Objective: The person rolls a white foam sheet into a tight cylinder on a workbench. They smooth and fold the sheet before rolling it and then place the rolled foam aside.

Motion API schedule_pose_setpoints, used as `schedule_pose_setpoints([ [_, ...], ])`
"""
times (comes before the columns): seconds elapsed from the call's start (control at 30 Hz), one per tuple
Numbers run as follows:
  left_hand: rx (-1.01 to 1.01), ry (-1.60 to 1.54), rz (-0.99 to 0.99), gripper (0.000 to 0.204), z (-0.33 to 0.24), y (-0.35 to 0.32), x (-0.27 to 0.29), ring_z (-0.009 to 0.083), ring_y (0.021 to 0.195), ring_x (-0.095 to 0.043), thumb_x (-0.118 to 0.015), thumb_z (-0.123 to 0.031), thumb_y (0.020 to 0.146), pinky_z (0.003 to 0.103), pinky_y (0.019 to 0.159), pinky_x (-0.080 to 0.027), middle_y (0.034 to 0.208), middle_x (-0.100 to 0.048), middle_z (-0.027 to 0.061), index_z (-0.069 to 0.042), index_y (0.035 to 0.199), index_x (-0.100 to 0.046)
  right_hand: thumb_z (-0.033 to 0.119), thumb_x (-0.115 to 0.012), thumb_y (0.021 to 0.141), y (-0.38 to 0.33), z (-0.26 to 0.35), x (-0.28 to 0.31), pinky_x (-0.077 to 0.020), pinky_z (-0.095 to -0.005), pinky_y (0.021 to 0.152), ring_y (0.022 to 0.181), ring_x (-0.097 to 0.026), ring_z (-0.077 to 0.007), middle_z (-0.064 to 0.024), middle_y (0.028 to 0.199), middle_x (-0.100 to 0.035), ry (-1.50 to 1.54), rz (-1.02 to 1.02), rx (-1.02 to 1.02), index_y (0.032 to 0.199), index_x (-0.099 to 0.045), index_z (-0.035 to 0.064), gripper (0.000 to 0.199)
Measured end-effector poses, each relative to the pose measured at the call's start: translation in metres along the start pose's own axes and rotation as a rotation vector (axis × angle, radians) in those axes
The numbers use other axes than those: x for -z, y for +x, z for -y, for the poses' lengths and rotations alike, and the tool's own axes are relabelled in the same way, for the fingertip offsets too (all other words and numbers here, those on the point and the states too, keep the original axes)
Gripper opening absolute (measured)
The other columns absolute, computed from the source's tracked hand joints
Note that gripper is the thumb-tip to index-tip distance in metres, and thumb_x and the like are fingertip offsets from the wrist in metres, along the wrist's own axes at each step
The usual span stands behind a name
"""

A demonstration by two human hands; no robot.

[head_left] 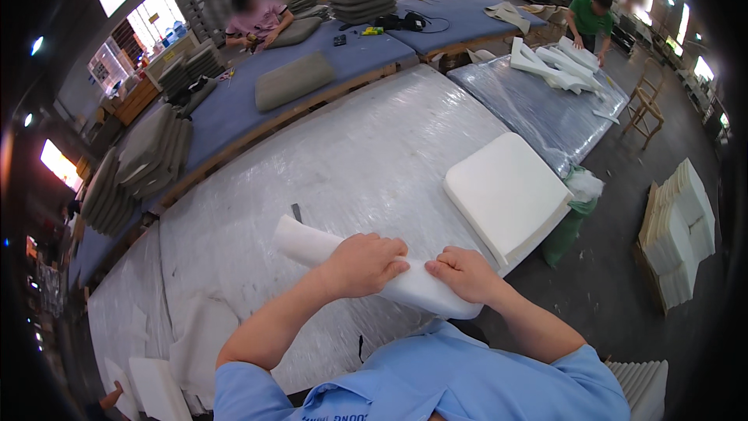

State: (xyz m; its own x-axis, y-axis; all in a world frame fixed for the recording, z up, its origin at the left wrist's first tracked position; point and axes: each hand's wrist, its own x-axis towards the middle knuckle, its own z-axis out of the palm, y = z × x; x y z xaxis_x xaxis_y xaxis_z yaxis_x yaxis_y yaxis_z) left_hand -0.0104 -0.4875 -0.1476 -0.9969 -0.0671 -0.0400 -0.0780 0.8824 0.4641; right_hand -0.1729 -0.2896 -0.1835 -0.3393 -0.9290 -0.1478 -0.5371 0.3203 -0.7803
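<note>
A long white foam piece (308, 243) lies rolled or folded along the near edge of a plastic-covered table (366, 148). My left hand (366, 263) presses down on its middle with fingers curled over it. My right hand (466, 273) grips the same foam piece at its right end, close to the table's edge. The two hands almost touch. A thick square white foam cushion (506, 191) rests on the table just beyond my right hand.
A small dark tool (297, 212) lies beyond the foam. Grey cushions (294, 79) sit on blue tables behind, where other people work. Foam stacks (682, 230) stand on the floor at right. White foam offcuts (160, 386) lie at lower left.
</note>
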Motion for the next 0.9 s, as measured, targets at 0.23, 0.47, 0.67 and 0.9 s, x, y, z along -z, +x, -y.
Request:
schedule_pose_setpoints([
  [0.23,0.073,0.082,0.087,0.028,-0.003,-0.004,0.001,0.0317,0.092,-0.068,-0.053,-0.03,0.104,0.046,0.084,-0.052,0.091,-0.074,0.0088,-0.012,0.103,-0.075,0.042,-0.054,0.106,-0.001,0.01,0.025,-0.0505,-0.0428,0.082,0.09,-0.064,-0.0347,-0.0164,0.098,-0.066,0.195,0.217,-0.16,0.099,-0.072,0.0008,0.046],
  [0.47,0.004,0.078,0.028,0.026,-0.004,0.002,-0.008,0.0325,0.087,-0.067,-0.055,-0.029,0.103,0.047,0.082,-0.052,0.087,-0.073,0.0087,-0.011,0.098,-0.074,0.04,-0.056,0.105,-0.009,-0.011,0.004,-0.0497,-0.0443,0.078,0.085,-0.063,-0.0354,-0.0169,0.09,-0.065,-0.041,0.051,0.115,0.095,-0.066,0.0024,0.041],
  [0.67,0.045,0.072,0.014,0.026,-0.001,-0.006,-0.007,0.0328,0.087,-0.067,-0.056,-0.029,0.103,0.047,0.083,-0.052,0.087,-0.073,0.0083,-0.01,0.095,-0.072,0.039,-0.056,0.105,-0.005,0.032,0.023,-0.0504,-0.0473,0.08,0.09,-0.065,-0.0388,-0.0177,0.094,-0.069,-0.088,0.157,-0.043,0.098,-0.069,0.0034,0.039],
  [0.9,0.009,0.125,0.044,0.03,-0.006,-0.01,-0.014,0.0328,0.091,-0.069,-0.053,-0.033,0.105,0.048,0.083,-0.053,0.088,-0.073,0.0099,-0.011,0.09,-0.068,0.036,-0.06,0.103,-0.002,0.017,0.003,-0.0508,-0.0468,0.08,0.091,-0.067,-0.0373,-0.0183,0.093,-0.07,-0.094,0.142,0.047,0.094,-0.07,0.0029,0.036],
])
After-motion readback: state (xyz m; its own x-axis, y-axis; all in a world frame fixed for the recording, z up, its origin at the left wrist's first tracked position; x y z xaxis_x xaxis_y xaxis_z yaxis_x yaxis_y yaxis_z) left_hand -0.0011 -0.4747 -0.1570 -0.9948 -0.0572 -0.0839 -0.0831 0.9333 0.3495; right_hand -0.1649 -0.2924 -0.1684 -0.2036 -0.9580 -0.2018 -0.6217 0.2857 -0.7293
